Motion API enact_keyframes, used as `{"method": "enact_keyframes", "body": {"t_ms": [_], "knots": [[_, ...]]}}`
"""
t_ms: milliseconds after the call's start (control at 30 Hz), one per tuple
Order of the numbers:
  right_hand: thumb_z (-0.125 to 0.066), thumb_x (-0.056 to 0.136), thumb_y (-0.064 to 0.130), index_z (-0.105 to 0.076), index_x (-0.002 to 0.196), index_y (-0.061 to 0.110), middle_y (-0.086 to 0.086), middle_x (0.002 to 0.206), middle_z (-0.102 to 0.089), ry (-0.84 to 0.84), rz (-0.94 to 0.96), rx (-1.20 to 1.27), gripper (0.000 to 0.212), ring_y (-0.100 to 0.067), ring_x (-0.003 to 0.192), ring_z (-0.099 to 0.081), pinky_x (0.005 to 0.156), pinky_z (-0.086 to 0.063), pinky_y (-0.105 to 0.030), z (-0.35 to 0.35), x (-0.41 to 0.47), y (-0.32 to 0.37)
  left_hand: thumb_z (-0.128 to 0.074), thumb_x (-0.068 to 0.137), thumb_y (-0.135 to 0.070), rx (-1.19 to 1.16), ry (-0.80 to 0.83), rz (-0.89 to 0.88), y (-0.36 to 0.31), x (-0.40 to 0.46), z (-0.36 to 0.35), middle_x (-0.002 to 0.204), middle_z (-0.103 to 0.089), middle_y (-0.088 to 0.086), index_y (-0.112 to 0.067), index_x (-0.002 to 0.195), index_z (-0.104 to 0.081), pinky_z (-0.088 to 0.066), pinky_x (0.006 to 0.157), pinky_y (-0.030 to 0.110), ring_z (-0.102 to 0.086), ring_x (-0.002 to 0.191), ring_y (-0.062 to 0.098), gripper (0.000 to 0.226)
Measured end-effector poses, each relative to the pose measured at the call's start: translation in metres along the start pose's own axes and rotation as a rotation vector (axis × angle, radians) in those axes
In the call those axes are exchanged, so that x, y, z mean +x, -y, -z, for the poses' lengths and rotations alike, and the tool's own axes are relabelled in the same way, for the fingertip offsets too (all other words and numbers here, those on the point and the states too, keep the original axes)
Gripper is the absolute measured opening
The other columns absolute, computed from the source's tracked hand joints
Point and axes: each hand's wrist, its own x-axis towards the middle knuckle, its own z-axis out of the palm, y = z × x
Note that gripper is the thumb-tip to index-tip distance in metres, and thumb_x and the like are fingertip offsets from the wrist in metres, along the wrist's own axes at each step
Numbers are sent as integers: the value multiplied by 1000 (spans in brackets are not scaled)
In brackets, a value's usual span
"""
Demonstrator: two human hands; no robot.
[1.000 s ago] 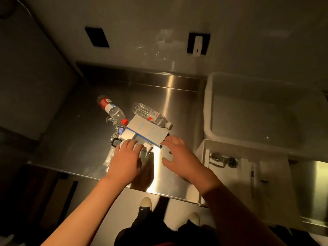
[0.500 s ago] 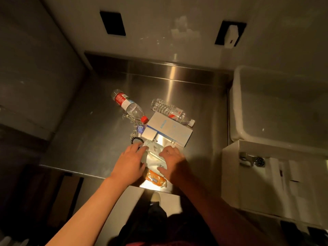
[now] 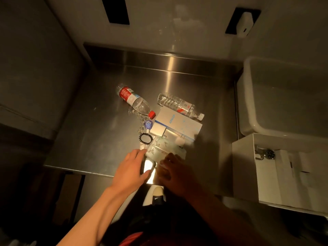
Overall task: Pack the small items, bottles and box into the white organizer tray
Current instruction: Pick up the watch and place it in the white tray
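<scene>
At the near edge of the steel counter (image 3: 99, 139), both hands work on a pale plastic packet (image 3: 164, 148); the left hand (image 3: 132, 168) lies with fingers extended, fingertips at the packet's left side, seemingly steadying it rather than lifting; the right hand (image 3: 174, 172) is in shadow at the packet's near edge, and whether it pinches the packet I cannot tell. The rest waits in a loose cluster, within one reach: the red-label bottle (image 3: 134, 101) and clear bottle (image 3: 179, 105) lie on their sides, the box (image 3: 177, 124) flat between them and the packet, a chain (image 3: 140, 121) and black bead bracelet (image 3: 145, 138) beside it. The white organizer tray (image 3: 245, 166) stands well apart to the right, a watch (image 3: 269, 154) already in one compartment; packing appears barely begun.
</scene>
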Motion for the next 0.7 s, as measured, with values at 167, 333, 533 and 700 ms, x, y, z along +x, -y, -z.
{"method": "enact_keyframes", "body": {"t_ms": [167,333,533,700], "knots": [[-68,83,42,-59,117,27,3,120,-57,134,-12,-115,39,-23,110,-58,77,-59,-38,-14,-2,-3,-72,78,-56,-101,-28,145,-4,-6,-8,124,-42,-19,-40,145,-31,-47,76,29,-42,110,7,80],[-66,86,37,-60,109,27,4,116,-57,84,-16,-108,25,-20,103,-59,74,-58,-34,-23,1,-6,-75,81,-48,-89,-8,205,-4,-12,-17,124,-43,-15,-37,133,-43,-52,82,38,-47,115,15,63],[-76,77,34,-64,94,28,5,106,-59,44,-22,-130,22,-17,95,-59,70,-51,-27,-23,12,-8,-71,81,-53,-9,-23,252,-10,-4,-26,135,-37,-10,-33,127,-48,-52,83,39,-43,122,20,55],[-65,84,42,-65,102,23,1,113,-59,44,-26,-137,25,-19,102,-57,78,-56,-33,-18,20,-4,-75,79,-55,42,-10,293,-6,10,-32,155,-26,0,-27,130,-49,-50,93,43,-36,134,28,64]]}}
